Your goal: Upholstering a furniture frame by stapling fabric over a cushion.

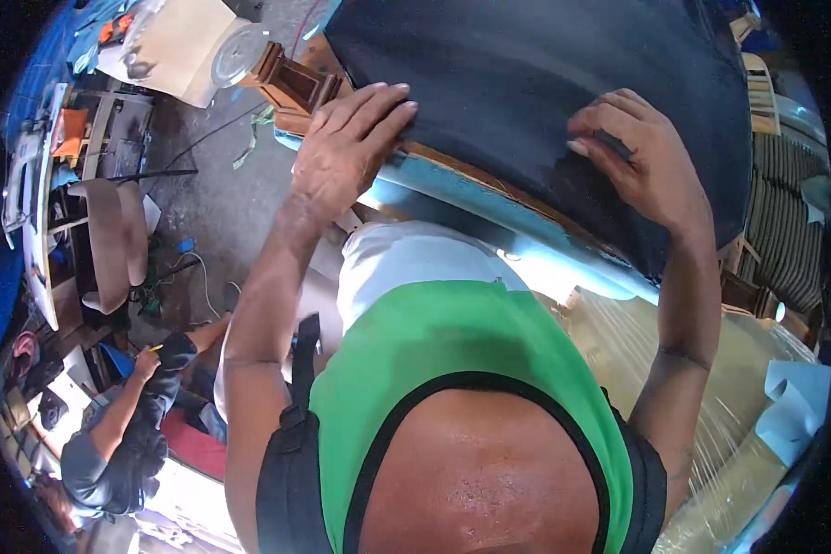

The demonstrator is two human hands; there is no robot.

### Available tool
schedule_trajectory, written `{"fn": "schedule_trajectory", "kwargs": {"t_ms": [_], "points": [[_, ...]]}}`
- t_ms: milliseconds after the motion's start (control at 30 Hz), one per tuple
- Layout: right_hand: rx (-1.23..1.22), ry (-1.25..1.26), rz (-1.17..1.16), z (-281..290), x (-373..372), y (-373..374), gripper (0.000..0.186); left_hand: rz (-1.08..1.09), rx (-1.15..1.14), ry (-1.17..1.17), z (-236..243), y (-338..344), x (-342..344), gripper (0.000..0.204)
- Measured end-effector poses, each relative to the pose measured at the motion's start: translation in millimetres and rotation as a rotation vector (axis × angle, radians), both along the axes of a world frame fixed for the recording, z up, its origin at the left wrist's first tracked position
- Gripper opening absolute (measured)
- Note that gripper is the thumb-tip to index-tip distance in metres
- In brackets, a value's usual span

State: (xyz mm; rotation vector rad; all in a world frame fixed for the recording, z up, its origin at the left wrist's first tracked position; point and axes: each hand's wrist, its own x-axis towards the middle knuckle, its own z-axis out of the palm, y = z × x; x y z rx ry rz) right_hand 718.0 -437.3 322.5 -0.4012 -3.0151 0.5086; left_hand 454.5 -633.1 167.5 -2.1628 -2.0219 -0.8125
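Observation:
A black sheet point(526, 65) covers a large padded piece with a light-blue lower layer point(439, 192) and a wooden strip along its near edge. My left hand point(351, 138) lies over the left part of that edge, fingers stretched out on the black surface. My right hand point(637, 157) is over the black sheet at the right, fingers curved, with a gap between thumb and index finger and nothing visible between them; whether it touches the sheet is unclear. A carved brown wooden leg point(295, 88) sticks out at the piece's left, beside my left hand.
At lower left sits another person point(111, 462) in dark clothes. A beige cushion point(106, 240), boards and a white cord point(205, 277) lie at left on the concrete floor point(222, 185). Plastic-wrapped foam point(692, 397) is at lower right; ridged stacked material point(785, 222) stands at right.

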Motion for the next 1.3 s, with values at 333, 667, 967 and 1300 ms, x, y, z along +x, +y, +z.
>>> {"fn": "schedule_trajectory", "kwargs": {"t_ms": [333,667,967,1300], "points": [[-0.091,-0.026,-0.033,1.6,-1.7,-24.1,0.017,0.039,0.075,-0.093,-24.7,-9.0,18.4,0.044],[-0.003,0.050,-0.168,10.2,20.6,-11.7,0.015,-0.088,0.015,0.057,-17.8,-11.5,-4.5,0.045],[0.132,0.113,-0.563,37.3,122.9,-25.3,0.020,-0.197,0.067,0.176,-16.8,-4.8,-10.7,0.045],[-0.111,0.056,-0.567,-32.4,72.2,-81.8,0.023,-0.129,-0.039,0.112,-32.8,-6.9,-24.9,0.045]]}}
